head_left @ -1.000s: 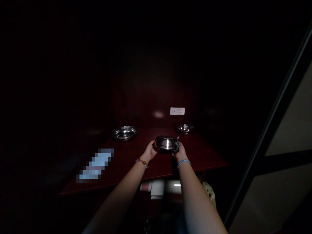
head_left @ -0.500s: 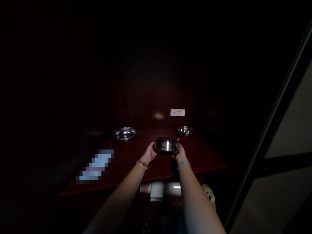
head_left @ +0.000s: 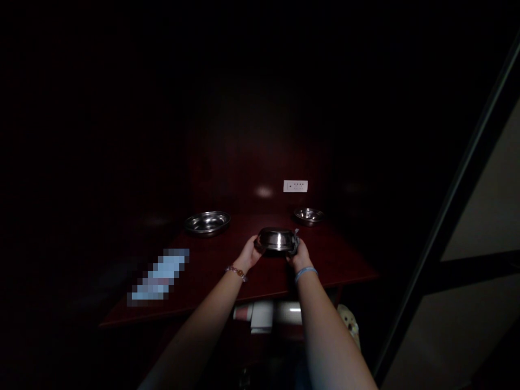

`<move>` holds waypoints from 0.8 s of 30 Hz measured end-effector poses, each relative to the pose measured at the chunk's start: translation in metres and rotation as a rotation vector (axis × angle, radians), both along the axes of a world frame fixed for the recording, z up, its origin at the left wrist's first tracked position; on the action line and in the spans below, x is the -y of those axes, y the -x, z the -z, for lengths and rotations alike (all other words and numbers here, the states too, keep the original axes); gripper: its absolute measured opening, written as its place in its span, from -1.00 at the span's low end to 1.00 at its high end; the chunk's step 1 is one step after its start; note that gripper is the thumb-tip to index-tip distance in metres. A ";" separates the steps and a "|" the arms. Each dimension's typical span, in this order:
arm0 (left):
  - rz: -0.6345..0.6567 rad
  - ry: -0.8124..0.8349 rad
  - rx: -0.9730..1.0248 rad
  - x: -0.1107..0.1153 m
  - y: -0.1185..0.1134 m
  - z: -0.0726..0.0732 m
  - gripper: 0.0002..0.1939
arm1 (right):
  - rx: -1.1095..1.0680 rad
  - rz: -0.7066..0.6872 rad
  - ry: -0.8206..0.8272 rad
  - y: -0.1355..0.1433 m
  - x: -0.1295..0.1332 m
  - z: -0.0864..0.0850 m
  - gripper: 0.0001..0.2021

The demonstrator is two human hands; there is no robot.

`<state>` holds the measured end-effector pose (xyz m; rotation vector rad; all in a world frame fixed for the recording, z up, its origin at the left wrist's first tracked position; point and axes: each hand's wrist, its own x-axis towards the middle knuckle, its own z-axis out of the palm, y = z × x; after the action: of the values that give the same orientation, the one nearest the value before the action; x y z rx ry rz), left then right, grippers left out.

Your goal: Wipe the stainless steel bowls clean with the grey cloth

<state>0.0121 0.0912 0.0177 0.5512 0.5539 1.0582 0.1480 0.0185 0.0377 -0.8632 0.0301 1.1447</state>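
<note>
A shiny metal bowl [head_left: 276, 239], its rounded underside facing up, is held over the dark red table [head_left: 260, 281]. My left hand [head_left: 251, 253] grips its left edge. My right hand [head_left: 299, 255] has hold of its right side, with a crumpled grey cloth [head_left: 294, 244] between palm and metal. Behind and to the left lies a larger metal dish [head_left: 208, 222]. Another small metal bowl [head_left: 309, 216] rests at the back right, open side up.
A white socket plate [head_left: 295, 186] is on the back wall. A blurred-out bluish flat object [head_left: 159, 275] lies at the table's left. Below the front edge are stacked cups [head_left: 286, 313] and a pale spotted item [head_left: 348, 320].
</note>
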 end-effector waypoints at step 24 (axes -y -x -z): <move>-0.014 0.021 0.013 -0.001 -0.001 0.001 -0.74 | 0.038 0.006 -0.013 0.001 0.002 -0.002 -0.69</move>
<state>0.0132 0.0921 0.0167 0.5224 0.5581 1.0676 0.1469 0.0167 0.0398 -0.8730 -0.0057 1.1213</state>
